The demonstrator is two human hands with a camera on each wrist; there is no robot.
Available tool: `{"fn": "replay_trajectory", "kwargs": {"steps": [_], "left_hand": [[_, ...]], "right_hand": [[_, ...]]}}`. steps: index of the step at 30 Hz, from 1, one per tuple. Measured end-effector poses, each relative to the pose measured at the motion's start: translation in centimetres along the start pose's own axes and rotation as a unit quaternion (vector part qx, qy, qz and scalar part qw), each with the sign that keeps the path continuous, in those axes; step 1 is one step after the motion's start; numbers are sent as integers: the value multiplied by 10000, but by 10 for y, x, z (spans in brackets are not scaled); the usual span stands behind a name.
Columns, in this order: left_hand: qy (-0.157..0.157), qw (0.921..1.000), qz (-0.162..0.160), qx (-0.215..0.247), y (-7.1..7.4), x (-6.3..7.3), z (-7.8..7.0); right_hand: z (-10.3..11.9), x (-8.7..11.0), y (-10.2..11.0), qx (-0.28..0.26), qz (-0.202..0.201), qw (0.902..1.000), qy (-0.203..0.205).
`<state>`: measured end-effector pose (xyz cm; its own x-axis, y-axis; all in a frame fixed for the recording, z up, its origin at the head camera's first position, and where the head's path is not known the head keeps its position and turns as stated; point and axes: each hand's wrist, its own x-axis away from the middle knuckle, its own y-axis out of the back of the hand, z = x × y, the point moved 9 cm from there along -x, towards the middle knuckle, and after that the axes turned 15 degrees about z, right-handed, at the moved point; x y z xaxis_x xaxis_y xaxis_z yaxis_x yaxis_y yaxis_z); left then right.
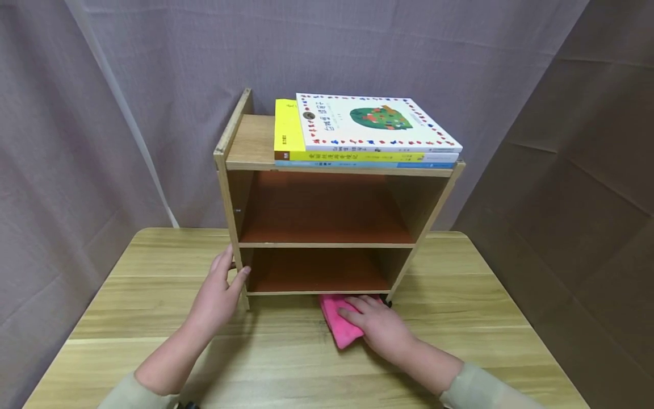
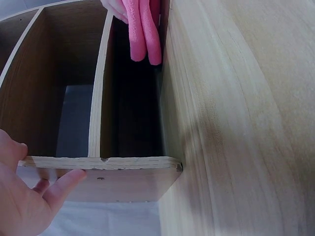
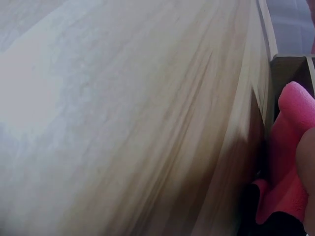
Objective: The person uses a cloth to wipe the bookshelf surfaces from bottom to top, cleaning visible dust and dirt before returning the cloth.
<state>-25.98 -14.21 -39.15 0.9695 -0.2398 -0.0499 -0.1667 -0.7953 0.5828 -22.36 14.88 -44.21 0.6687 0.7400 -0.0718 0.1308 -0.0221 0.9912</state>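
A small wooden bookshelf (image 1: 327, 245) stands on the table with two bare compartments facing me. My left hand (image 1: 216, 292) holds its left side panel low down, thumb at the front edge and fingers along the outer face. In the left wrist view this hand (image 2: 24, 199) lies at the panel's edge. A folded pink cloth (image 1: 342, 330) is under my right hand (image 1: 385, 328), whose fingers grip it from above. Cloth and fingertips reach into the low gap beneath the bottom board. The right wrist view shows the cloth (image 3: 288, 152) bunched by the hand; the thumb is hidden.
Stacked on the shelf's top board are a white picture book (image 1: 378, 122), a yellow book (image 1: 288, 128) and a blue one (image 1: 332, 164) below. Grey curtains (image 1: 168, 57) hang behind and beside the wood-grain table (image 1: 460, 318).
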Motion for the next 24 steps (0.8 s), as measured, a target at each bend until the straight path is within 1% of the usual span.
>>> {"fn": "replay_trajectory", "kwargs": {"steps": [9,16,24], "left_hand": [[-57,10000,-4,23,0,-1,0],[10,10000,14,14,0,0,1],[36,10000,51,52,-1,-1,2]], "right_hand": [[9,-8,1,-90,-47,9999,-1],[17,-18,0,-117,-174,9998,31],[28,-29,-2,-202,-168,9997,-16]]}}
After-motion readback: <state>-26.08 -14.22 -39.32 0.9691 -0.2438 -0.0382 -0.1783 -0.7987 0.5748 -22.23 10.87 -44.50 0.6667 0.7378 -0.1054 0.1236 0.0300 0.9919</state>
